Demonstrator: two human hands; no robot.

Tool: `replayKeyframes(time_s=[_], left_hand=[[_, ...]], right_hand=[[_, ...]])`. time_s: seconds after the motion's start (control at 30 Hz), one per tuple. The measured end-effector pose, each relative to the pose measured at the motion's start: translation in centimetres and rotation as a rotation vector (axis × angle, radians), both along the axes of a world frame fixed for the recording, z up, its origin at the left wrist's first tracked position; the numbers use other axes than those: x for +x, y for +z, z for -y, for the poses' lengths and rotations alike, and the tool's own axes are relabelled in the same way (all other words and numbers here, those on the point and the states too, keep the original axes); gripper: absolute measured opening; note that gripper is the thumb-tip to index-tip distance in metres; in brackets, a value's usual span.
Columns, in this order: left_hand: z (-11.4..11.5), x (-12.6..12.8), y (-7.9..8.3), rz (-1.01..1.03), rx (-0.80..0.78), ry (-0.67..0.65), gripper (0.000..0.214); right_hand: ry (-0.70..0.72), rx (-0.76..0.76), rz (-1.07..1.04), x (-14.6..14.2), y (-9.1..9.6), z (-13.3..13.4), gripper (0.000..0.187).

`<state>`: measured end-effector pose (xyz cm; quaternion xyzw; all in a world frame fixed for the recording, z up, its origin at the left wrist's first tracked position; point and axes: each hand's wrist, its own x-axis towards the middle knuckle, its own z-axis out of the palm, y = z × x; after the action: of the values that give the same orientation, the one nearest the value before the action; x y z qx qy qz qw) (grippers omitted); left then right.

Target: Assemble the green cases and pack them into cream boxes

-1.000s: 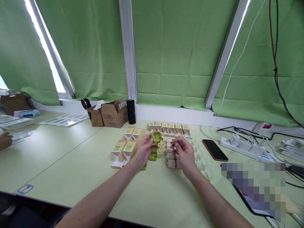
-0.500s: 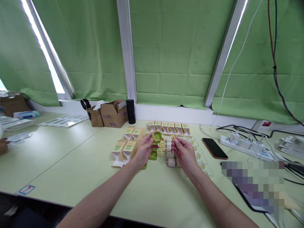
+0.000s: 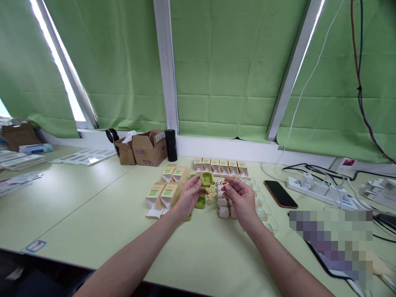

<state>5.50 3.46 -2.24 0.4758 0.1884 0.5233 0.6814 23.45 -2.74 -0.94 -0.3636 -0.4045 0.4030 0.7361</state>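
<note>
My left hand [image 3: 187,197] is closed round a small green plastic case [image 3: 206,178], held just above the table. My right hand [image 3: 240,198] pinches a small yellowish ring-shaped piece [image 3: 224,183] a little to the right of that case. Under the hands lie more green cases [image 3: 200,202], a column of small yellow pieces [image 3: 211,192] and several white blocks [image 3: 222,211]. Tan cartons with green labels [image 3: 161,196] lie left of my left hand.
A row of small tan cartons [image 3: 220,167] lines the back. Clear plastic trays [image 3: 265,214] sit to the right, then a phone [image 3: 280,194] and a power strip [image 3: 318,190] with cables. Open cardboard boxes [image 3: 149,148] and a black cylinder [image 3: 170,145] stand at the back left.
My right hand has brought the yellowish piece closer to the green case. A person's hand at the far left edge has gone out of view.
</note>
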Motion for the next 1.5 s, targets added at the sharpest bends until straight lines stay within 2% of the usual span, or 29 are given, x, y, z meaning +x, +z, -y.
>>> replayKeyframes(time_s=[0.27,0.47,0.63,0.8,0.97,1.1,1.5], left_hand=[[0.3,0.1,0.3,-0.025,0.020,-0.031,0.047],[0.7,0.2,0.4,-0.062,0.042,-0.045,0.047],[1.1,0.3,0.7,-0.105,0.101,-0.079,0.048],[1.4,0.3,0.8,-0.134,0.167,-0.119,0.049],[1.5,0.4,0.7,-0.165,0.205,-0.152,0.049],[1.8,0.4,0.8,-0.191,0.212,-0.166,0.052],[2.0,0.5,1.2,-0.217,0.219,-0.177,0.053]], right_hand=[[-0.118,0.074,0.160,-0.4,-0.2,0.3,0.030],[-0.156,0.092,0.239,-0.6,-0.3,0.7,0.024],[-0.180,0.141,0.384,-0.6,-0.8,1.1,0.016],[-0.289,0.280,0.613,-0.5,-0.6,1.3,0.012],[-0.451,0.506,0.966,0.0,-0.4,1.2,0.019],[-0.594,0.565,1.170,0.3,-0.5,1.1,0.017],[-0.698,0.592,1.315,0.3,-0.5,1.0,0.018]])
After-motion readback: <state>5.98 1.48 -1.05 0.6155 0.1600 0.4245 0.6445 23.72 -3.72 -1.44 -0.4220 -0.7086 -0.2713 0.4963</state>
